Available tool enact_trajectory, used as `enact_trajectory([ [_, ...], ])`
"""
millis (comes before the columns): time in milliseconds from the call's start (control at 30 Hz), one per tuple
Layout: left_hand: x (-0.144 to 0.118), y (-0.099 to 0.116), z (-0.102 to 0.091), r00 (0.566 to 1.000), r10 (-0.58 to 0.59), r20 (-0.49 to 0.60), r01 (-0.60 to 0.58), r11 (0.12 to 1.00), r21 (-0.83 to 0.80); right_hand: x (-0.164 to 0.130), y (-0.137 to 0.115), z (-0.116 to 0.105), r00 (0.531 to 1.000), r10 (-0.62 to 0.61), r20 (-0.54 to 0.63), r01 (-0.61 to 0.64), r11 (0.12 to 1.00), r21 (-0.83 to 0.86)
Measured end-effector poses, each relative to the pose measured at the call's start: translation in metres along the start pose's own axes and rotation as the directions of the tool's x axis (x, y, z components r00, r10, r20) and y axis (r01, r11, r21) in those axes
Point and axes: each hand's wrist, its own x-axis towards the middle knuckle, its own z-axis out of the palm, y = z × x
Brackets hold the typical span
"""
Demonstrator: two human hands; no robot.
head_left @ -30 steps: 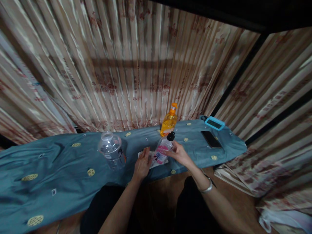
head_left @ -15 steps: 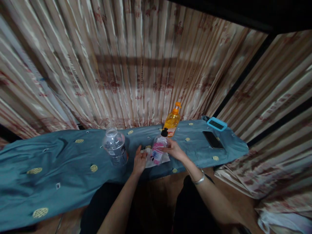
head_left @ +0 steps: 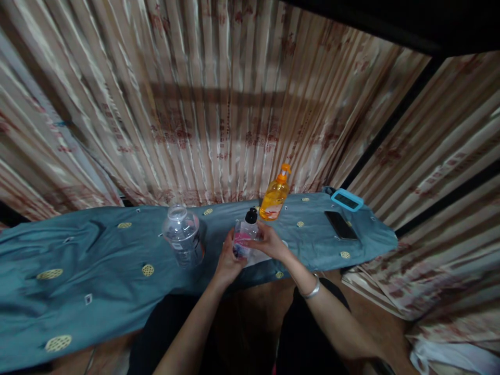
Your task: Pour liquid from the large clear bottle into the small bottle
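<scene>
Behind the whole scene hang pleated beige curtains (head_left: 219, 104) with a faded red pattern, and in front of them runs a long surface covered by a teal cloth (head_left: 97, 260) dotted with small yellow ovals. On that cloth, going by size, stand a clear plastic jar (head_left: 182, 235) at the left, an orange pump bottle (head_left: 275, 195) near the curtain, then a dark phone (head_left: 340, 225) and a turquoise-framed device (head_left: 347, 199) lying flat at the right end.

The change is at the small clear pump bottle (head_left: 244, 234) with the pink label and black top. Half a second ago it leaned over a white cloth or tissue (head_left: 262, 256) and only the right hand held it, while the left lay flat beside it on the tissue. Now it stands nearly upright, has shifted a little leftward, and is raised clear of the tissue, which shows as a pale patch under the right wrist.

Both hands are now on it: the left hand (head_left: 227, 259) has come up and wraps the lower body from the left, fingers curled around it, and the right hand (head_left: 269, 242), with a silver bangle (head_left: 312, 289) on its wrist, clasps the upper part from the right. By the look of it, the bottle has passed from a one-handed tilt to a steady two-handed hold.
</scene>
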Motion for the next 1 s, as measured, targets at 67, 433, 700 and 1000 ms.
enact_trajectory([
  [67, -0.001, 0.007, -0.001, 0.998, -0.058, 0.018, 0.059, 0.995, -0.078, 0.002, 0.003, 0.006, 0.999, -0.004, 0.034, 0.004, 1.000, -0.002],
  [433, 0.002, 0.006, 0.008, 0.988, -0.125, -0.085, 0.124, 0.992, -0.021, 0.020, -0.033, 0.003, 0.977, -0.145, -0.158, 0.133, 0.988, -0.084],
  [700, -0.002, 0.016, 0.004, 0.983, -0.161, -0.092, 0.167, 0.984, 0.067, 0.028, -0.046, 0.030, 0.969, -0.155, -0.192, 0.125, 0.979, -0.162],
  [1000, -0.004, 0.018, 0.002, 0.978, -0.179, -0.109, 0.193, 0.971, 0.142, 0.027, -0.059, 0.024, 0.988, -0.154, -0.022, 0.141, 0.947, -0.288],
])
